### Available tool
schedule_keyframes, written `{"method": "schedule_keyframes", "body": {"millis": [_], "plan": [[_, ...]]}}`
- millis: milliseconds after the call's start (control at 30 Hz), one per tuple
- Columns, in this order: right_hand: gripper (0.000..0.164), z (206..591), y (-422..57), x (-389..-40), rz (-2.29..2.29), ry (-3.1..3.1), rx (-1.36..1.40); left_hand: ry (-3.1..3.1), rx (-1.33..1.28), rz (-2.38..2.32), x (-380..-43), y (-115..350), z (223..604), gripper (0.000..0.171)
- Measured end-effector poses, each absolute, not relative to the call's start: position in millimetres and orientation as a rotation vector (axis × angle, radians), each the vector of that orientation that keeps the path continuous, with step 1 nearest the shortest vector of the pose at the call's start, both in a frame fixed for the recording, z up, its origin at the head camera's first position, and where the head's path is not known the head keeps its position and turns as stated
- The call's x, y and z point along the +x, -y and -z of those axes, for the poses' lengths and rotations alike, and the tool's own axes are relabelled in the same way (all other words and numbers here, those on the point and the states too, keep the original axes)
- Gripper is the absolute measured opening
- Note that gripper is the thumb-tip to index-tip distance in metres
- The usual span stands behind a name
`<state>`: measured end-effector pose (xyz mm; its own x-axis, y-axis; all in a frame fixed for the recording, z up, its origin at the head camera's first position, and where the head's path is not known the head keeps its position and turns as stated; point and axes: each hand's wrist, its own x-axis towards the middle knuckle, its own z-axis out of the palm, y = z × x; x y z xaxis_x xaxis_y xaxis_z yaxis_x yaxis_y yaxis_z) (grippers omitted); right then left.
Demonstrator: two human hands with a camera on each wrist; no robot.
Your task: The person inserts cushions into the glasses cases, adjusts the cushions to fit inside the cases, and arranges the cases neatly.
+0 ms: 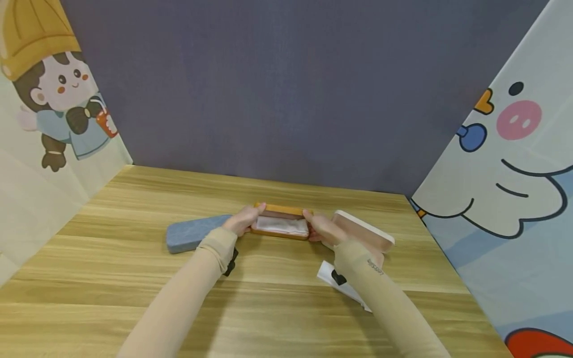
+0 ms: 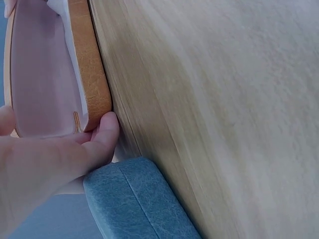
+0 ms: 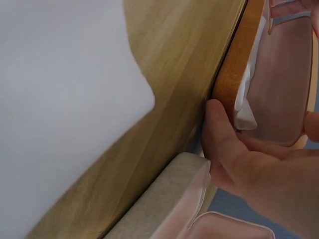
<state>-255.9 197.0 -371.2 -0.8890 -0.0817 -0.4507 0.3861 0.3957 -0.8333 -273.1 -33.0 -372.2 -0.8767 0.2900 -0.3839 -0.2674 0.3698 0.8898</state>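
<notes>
An orange glasses case (image 1: 286,209) stands open near the back of the table, its lid raised and its pinkish lining showing. A crumpled white cloth (image 1: 282,225) lies inside it. My left hand (image 1: 243,220) grips the left end, with the thumb at the lid and curled fingers against the lower shell. At the opposite end my right hand (image 1: 326,227) holds the case the same way. In the left wrist view, a closed blue glasses case (image 2: 139,199) is right beside my left fingers. A pale glasses case (image 3: 164,199) with pink lining lies open just by my right hand.
The wooden table (image 1: 268,298) carries everything. A white sheet or cloth (image 1: 329,271) lies partly under my right forearm. A grey-blue panel (image 1: 277,99) stands behind, and printed cartoon panels rise on both sides.
</notes>
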Motion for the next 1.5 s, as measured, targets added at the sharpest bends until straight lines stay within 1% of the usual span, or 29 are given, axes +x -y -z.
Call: {"method": "schedule_keyframes", "body": {"millis": [133,467,700,800,1033,1233,1500], "plan": [[0.041,370.6,-196.2,-255.5,1.502,-2.244,0.262,-2.16,0.024,-1.516,-273.2,33.5,372.7,0.065],[0.041,368.9,-197.2,-254.5,1.472,-2.251,0.233,-2.163,-0.001,-1.509,-273.6,33.9,372.3,0.064],[0.05,369.9,-197.9,-255.5,1.455,-2.248,0.218,-2.148,-0.004,-1.508,-274.6,35.1,374.1,0.064],[0.047,368.9,-197.3,-254.7,1.451,-2.248,0.225,-2.144,0.002,-1.509,-274.9,35.6,375.0,0.064],[0.032,367.5,-196.9,-254.5,1.479,-2.225,0.251,-2.123,-0.011,-1.525,-276.1,34.9,375.6,0.062],[0.034,367.6,-198.7,-254.6,1.488,-2.211,0.236,-2.103,0.002,-1.523,-275.7,35.7,374.2,0.057],[0.032,366.9,-199.7,-255.1,1.413,-2.229,0.201,-2.117,0.015,-1.516,-276.4,37.3,374.4,0.053]]}}
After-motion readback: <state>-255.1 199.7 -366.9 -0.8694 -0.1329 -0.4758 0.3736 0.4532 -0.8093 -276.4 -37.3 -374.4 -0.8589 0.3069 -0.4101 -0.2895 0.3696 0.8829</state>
